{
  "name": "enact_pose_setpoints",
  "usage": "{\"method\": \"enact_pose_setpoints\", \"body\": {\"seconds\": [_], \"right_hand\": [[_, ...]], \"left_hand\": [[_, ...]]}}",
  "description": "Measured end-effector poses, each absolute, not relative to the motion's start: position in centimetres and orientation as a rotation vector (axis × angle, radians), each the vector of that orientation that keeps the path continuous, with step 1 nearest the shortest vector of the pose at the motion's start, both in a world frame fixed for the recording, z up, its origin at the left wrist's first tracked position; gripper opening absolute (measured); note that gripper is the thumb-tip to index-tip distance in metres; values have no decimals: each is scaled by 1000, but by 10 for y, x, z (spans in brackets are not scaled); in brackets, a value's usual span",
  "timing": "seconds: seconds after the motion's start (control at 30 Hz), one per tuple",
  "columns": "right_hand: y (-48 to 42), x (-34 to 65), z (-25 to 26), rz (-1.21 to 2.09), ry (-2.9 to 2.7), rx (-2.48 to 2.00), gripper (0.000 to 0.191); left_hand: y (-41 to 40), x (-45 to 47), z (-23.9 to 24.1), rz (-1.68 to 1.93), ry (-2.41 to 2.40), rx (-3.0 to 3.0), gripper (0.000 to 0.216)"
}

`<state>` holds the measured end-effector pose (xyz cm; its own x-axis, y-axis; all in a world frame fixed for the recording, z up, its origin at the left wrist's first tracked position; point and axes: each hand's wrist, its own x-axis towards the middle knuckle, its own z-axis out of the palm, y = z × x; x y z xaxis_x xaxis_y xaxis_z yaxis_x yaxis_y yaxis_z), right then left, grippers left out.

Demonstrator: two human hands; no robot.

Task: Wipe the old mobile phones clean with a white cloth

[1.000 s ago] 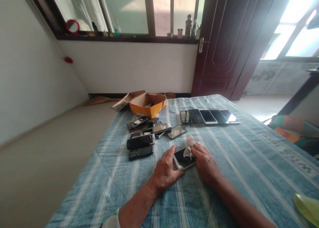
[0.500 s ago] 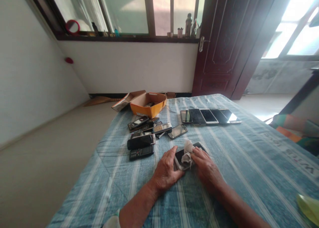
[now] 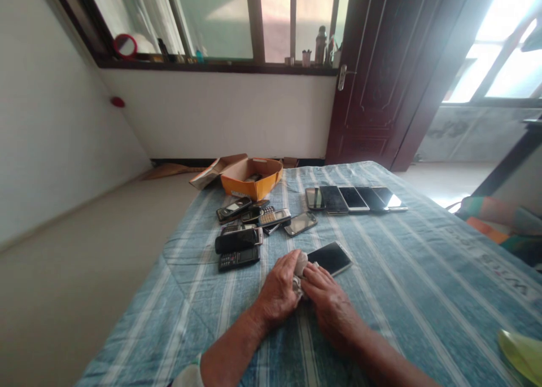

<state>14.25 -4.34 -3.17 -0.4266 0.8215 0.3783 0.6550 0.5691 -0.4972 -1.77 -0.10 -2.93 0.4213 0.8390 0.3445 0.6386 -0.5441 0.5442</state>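
Note:
A smartphone point(image 3: 331, 258) with a black screen and a light frame lies flat on the cloth-covered surface, its near left end hidden by my hands. My left hand point(image 3: 280, 288) closes around that left end. Under the fingers of my right hand point(image 3: 328, 297) is a crumpled white tissue point(image 3: 297, 285), pressed against the phone's left part. Both hands are close together, fingertips nearly touching. Just beyond them lies a grey touchscreen phone point(image 3: 301, 223).
Several old keypad phones point(image 3: 239, 240) are piled to the left. Behind them stands an open orange box point(image 3: 254, 184) with something dark inside. A row of several smartphones point(image 3: 353, 199) lies at the back right. Something yellow-green point(image 3: 523, 350) sits at the lower right edge of the striped cloth point(image 3: 406, 297).
My right hand has slid left and nearer along the smartphone with the tissue, meeting my left hand. The phone's right part is now uncovered.

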Motion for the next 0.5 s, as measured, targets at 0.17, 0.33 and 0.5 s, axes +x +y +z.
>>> {"method": "enact_pose_setpoints", "body": {"seconds": [0.17, 0.33, 0.5], "right_hand": [[-38, 153, -32, 348, -2207, -1252, 51], [-21, 177, -38, 257, -2074, -1501, 54], [-24, 167, -35, 294, -2088, -1401, 50]], "left_hand": [[-1, -18, -27, 856, 1266, 2338, 68], [-4, -17, -23, 799, 1301, 2310, 75], [-3, -18, -25, 800, 1283, 2340, 73]]}}
